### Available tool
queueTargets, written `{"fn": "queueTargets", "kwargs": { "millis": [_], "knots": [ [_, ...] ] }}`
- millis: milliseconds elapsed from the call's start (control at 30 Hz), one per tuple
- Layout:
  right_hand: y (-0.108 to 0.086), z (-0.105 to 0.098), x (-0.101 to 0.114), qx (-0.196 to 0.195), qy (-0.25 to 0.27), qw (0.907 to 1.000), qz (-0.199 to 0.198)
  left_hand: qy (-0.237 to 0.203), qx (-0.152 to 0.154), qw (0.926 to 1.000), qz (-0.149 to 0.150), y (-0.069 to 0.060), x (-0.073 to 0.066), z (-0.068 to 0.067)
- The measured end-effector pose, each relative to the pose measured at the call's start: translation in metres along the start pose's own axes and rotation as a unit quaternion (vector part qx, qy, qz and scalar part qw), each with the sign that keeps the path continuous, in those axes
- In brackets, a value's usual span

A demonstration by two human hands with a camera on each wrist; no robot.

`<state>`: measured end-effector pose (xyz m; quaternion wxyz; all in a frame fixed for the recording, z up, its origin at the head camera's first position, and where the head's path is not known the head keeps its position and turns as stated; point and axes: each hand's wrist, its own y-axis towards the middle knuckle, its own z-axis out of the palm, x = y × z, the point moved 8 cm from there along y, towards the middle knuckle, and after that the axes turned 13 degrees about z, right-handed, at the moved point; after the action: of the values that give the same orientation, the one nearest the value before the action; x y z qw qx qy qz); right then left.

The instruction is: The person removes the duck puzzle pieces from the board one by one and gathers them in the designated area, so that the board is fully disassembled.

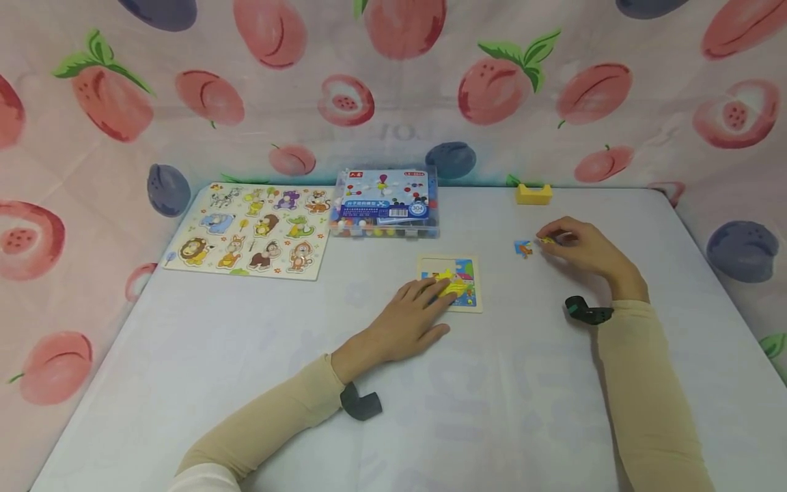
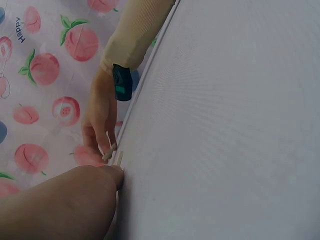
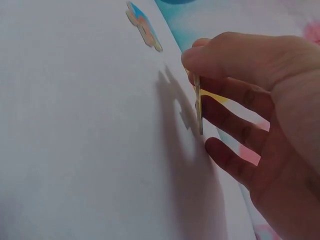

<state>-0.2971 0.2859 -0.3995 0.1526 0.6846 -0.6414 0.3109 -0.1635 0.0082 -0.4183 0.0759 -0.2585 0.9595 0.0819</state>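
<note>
A small jigsaw puzzle in a pale wooden frame (image 1: 481, 287) lies on the table in the head view, partly filled with colourful pieces. My left hand (image 1: 408, 321) rests over its left and lower part with fairly straight fingers, hiding some of the picture. To the right, my right hand (image 1: 581, 249) pinches a thin puzzle piece (image 3: 199, 105) between thumb and fingertips. In the right wrist view this piece stands almost edge-on, just above the white surface. Beside it a loose blue and orange puzzle piece (image 1: 523, 248) lies flat on the table.
A wooden board of animal pieces (image 1: 246, 231) lies at the back left. Next to it is a clear plastic box (image 1: 384, 203) of coloured balls with a blue label. A yellow block (image 1: 533, 195) with a notched top stands at the back edge, before the fruit-print cloth (image 1: 406, 102).
</note>
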Motion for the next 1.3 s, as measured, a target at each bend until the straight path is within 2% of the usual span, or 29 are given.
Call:
{"fn": "queueTargets", "kwargs": {
  "millis": [267, 600, 900, 1000, 1133, 1300],
  "knots": [
    [-0.001, -0.002, -0.013, 0.011, -0.027, 0.9992, 0.029, -0.001, -0.004, 1.0000, 0.000, -0.001, 0.000, 0.000],
    [-0.004, 0.000, -0.009, 0.014, -0.015, 0.9996, 0.016, -0.001, 0.002, 1.0000, 0.000, 0.000, 0.000, 0.002],
    [-0.003, 0.001, -0.010, 0.020, -0.010, 0.9992, 0.034, 0.001, -0.017, 0.9998, 0.007, 0.000, 0.001, 0.001],
    [-0.003, -0.001, -0.007, 0.003, -0.008, 0.9995, 0.030, 0.000, -0.022, 0.9997, 0.010, -0.001, 0.001, -0.001],
    [-0.003, -0.001, 0.006, -0.017, 0.011, 0.9998, 0.003, -0.003, -0.022, 0.9997, 0.010, -0.001, -0.001, -0.002],
    [-0.001, 0.014, 0.029, 0.005, 0.030, 0.9995, -0.012, 0.000, -0.018, 0.9998, 0.007, -0.001, -0.001, -0.001]
  ]
}}
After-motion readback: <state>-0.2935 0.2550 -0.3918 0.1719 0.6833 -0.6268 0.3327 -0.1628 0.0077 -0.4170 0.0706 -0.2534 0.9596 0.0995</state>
